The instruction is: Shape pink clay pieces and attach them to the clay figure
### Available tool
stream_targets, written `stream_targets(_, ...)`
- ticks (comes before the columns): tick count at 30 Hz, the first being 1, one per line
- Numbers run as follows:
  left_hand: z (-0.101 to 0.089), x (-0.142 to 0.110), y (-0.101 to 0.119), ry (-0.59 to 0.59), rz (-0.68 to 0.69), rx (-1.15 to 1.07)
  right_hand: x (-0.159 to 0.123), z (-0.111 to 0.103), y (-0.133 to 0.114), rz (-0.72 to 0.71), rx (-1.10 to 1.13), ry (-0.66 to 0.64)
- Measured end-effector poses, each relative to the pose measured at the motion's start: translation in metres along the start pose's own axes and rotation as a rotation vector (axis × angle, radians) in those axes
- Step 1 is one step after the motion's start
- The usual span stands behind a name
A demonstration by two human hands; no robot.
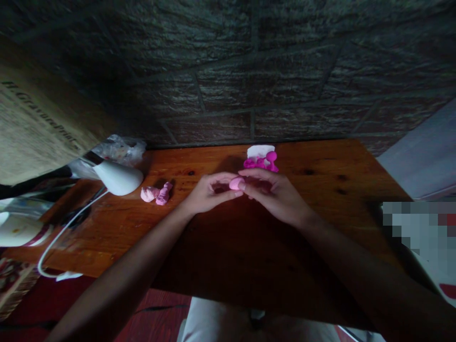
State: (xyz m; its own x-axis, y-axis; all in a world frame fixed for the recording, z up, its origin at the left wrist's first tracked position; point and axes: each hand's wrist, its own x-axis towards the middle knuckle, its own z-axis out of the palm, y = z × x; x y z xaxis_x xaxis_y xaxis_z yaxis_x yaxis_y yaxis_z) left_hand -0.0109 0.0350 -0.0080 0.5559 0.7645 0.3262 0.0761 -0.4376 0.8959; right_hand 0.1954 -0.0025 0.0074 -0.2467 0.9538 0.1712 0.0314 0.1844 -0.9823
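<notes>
Between the fingertips of both my hands is a small rounded piece of pink modelling clay, held above the wooden table. My left hand pinches it from the left side. From the right, my right hand has its thumb and fingers closed on the same piece. Just beyond my hands lie bright pink shaped pieces, one with a round end, in front of a white piece. Two paler pink clay lumps rest on the table left of my left hand.
The wooden table meets a dark stone-block wall. On the left stand a white lamp base with a cord, a printed lampshade, crumpled clear plastic and a white cup. A pixelated object is at the right edge.
</notes>
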Motion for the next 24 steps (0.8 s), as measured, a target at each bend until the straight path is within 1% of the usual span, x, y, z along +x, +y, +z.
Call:
stream_targets(3, -0.003, -0.002, 0.004, -0.04, 0.001, 0.047, -0.001, 0.001, 0.003, -0.002, -0.034, -0.024)
stream_targets(7, -0.006, -0.002, 0.011, -0.12, -0.015, 0.065, -0.003, 0.004, 0.003, 0.004, -0.012, -0.075)
stream_targets(10, -0.007, -0.002, 0.013, -0.157, -0.03, 0.018, -0.008, 0.009, 0.001, -0.003, -0.077, -0.04)
stream_targets(14, -0.007, -0.002, 0.01, -0.139, -0.044, -0.011, -0.014, 0.015, 0.0, -0.006, -0.118, 0.014)
stream_targets(18, -0.008, -0.001, 0.008, -0.11, -0.051, -0.024, -0.012, 0.014, 0.006, 0.028, -0.143, 0.041)
stream_targets(21, -0.007, -0.001, 0.011, -0.156, -0.063, -0.019, -0.008, 0.011, 0.01, 0.019, -0.261, 0.04)
stream_targets(24, -0.005, -0.002, 0.014, -0.216, -0.075, -0.006, -0.007, 0.009, 0.008, -0.039, -0.407, 0.01)
